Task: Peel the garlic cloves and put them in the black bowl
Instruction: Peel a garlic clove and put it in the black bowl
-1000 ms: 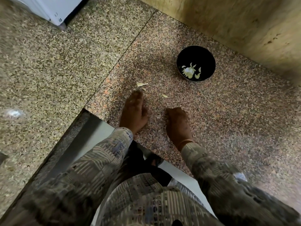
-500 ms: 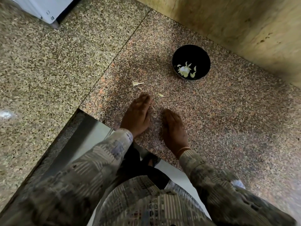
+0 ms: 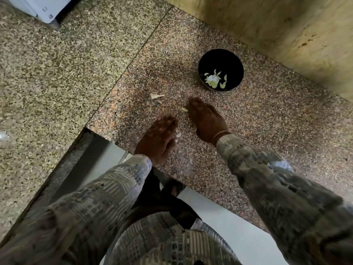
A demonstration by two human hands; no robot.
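Sitting in the black bowl (image 3: 226,59): peeled garlic cloves (image 3: 213,80); the bowl is on the granite desk (image 3: 267,121) near the wall (image 3: 277,25).
Right hand (image 3: 206,119) is near the bowl, flat, palm down, fingers straight, holding nothing, with a skin scrap (image 3: 184,109) at its fingertips. Left hand (image 3: 158,138) is beside it in the same pose, blurred. More skin scraps (image 3: 156,96) lie further left. Hands touching the desk: can't tell.

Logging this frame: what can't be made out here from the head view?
Head view, anything under the left hand or right hand: palms face down, both motion-blurred.
Pale pieces in the black bowl: too small to tell cloves from skins.
Scraps on the counter: same, too small.
White object, top left: cut off by the edge.
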